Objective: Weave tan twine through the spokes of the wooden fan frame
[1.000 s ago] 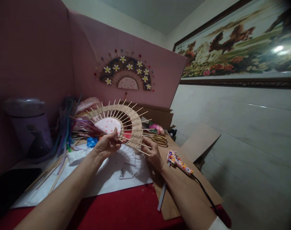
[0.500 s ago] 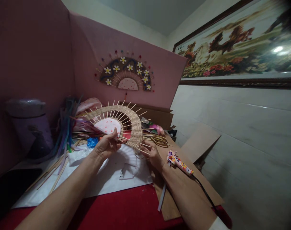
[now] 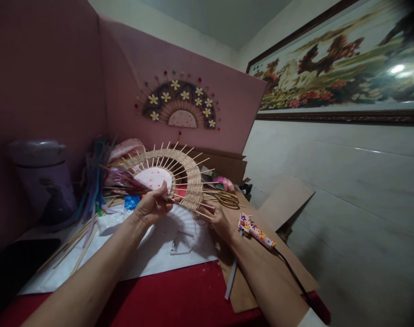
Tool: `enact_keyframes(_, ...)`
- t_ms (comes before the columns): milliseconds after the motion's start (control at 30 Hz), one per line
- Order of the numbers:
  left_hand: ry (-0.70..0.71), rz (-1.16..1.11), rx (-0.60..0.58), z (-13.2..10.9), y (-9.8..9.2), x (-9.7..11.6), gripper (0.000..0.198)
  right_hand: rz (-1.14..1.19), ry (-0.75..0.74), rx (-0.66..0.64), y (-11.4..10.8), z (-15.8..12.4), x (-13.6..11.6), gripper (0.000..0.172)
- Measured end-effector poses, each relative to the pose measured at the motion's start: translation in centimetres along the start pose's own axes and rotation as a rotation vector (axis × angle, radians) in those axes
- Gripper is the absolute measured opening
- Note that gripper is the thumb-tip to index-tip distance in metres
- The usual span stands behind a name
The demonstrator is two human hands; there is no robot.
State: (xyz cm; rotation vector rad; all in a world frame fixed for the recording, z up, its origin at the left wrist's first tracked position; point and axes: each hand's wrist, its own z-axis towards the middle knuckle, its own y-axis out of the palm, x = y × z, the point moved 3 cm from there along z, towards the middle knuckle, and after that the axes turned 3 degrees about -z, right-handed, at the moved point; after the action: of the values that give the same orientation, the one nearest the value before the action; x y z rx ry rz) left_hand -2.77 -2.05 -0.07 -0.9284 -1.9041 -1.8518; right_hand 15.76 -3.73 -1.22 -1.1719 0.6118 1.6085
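Note:
Held up over the table is a woven fan (image 3: 194, 181), a half-round of thin sticks with a wide band of twisted cord woven through them. Its centre is a pale half-disc with pink spots. My left hand (image 3: 153, 204) is closed on the fan's lower middle, thumb on top of the half-disc and fingers underneath. At the fan's lower right end my right hand (image 3: 218, 220) grips the edge near the outermost sticks; its fingertips are partly hidden behind them. The stick tips point outward past the band.
A flower-patterned hot glue gun (image 3: 256, 232) lies on cardboard (image 3: 243, 290) at right, with golden-handled scissors (image 3: 227, 199) behind. White paper (image 3: 149, 254) covers part of the red cloth (image 3: 166, 299). Loose sticks (image 3: 71, 240) and a purple jug (image 3: 45, 181) stand left. A finished flowered fan (image 3: 179, 97) hangs behind.
Almost nothing differs. Both hands keep their hold on the fan, which stays in the same place; my right hand's fingers have shifted very slightly.

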Motion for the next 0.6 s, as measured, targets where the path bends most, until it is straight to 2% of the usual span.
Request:
enact_keyframes(200, 0.027, 0.010, 0.004, -0.2, 0.2, 0.2, 0.022, 0.041, 0.094, 0.064, -0.5, 0.7, 1.7, 0.028)
enact_keyframes(300, 0.028, 0.012, 0.005, -0.2, 0.2, 0.1, 0.022, 0.062, 0.080, 0.112, -0.9, 1.2, 2.6, 0.026)
enact_keyframes(400, 0.029, 0.016, 0.004, -0.1, 0.1, 0.0, 0.021, 0.153, 0.053, 0.201, -1.5, 1.4, 3.0, 0.024)
enact_keyframes(500, 0.027, 0.033, -0.002, -0.1, 0.0, 0.0, 0.021, 0.220, 0.089, 0.282, -2.0, 1.4, 3.2, 0.025)
enact_keyframes(600, 0.025, 0.044, -0.009, 0.0, -0.1, 0.0, 0.022, 0.220, 0.117, 0.291, -2.2, 1.3, 3.1, 0.028)
